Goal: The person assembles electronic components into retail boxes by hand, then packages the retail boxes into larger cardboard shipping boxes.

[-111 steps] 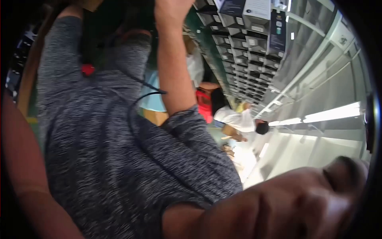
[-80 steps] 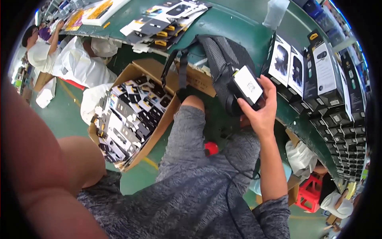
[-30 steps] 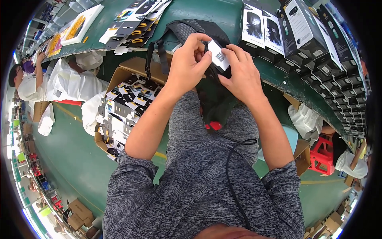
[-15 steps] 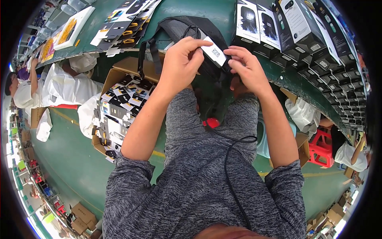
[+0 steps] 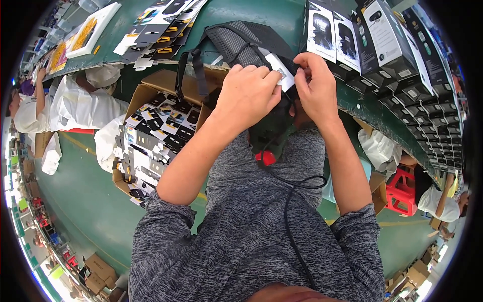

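A small carton (image 5: 283,75) with a white face, a printed square code and dark sides is held up in front of me, tilted. My left hand (image 5: 249,93) is closed around its left and near side, fingers curled and knuckles up. At its right edge, my right hand (image 5: 318,85) pinches with thumb and forefinger; the fingertips' exact grip is partly hidden. Just behind the carton lies a black mesh bag (image 5: 229,43) at the table edge, with a strap (image 5: 196,75) hanging down.
Flat printed carton sheets (image 5: 163,30) overlap on the green table (image 5: 221,11). Boxed goods (image 5: 322,30) are stacked at right. An open cardboard box (image 5: 136,98) full of folded cartons stands below on the left. A red stool (image 5: 401,189) is at right; co-workers sit to both sides.
My left hand has turned over, from a fingertip pinch at the carton's top to a curled grip at its near side. The carton sits slightly farther right and lower.
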### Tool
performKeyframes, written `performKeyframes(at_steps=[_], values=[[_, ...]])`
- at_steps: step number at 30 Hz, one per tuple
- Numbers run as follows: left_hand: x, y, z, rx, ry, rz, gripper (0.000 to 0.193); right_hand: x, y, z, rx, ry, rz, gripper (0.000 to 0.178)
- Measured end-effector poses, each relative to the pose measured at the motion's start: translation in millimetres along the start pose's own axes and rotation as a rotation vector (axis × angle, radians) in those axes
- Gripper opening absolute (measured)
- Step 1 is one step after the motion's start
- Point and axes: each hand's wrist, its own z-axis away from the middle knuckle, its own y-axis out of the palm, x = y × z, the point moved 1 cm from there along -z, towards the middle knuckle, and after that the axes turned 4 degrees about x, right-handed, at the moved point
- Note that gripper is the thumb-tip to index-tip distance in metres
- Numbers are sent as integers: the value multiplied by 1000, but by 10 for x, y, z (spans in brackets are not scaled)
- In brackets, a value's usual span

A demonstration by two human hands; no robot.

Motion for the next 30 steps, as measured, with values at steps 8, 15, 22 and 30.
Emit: performKeyframes(at_steps=[8,15,22,30], values=[[577,-166,-74,-82,-311,698,21,178,195,-573,217,-477,318,25],[1400,1,-447,37,95,163,28,277,490,-992,609,-534,570,23],[1629,92,-456,101,154,111,22,548,714,-1224,914,-529,859,15],[1577,126,-513,38,102,97,17,429,454,-1250,762,-643,408,12]])
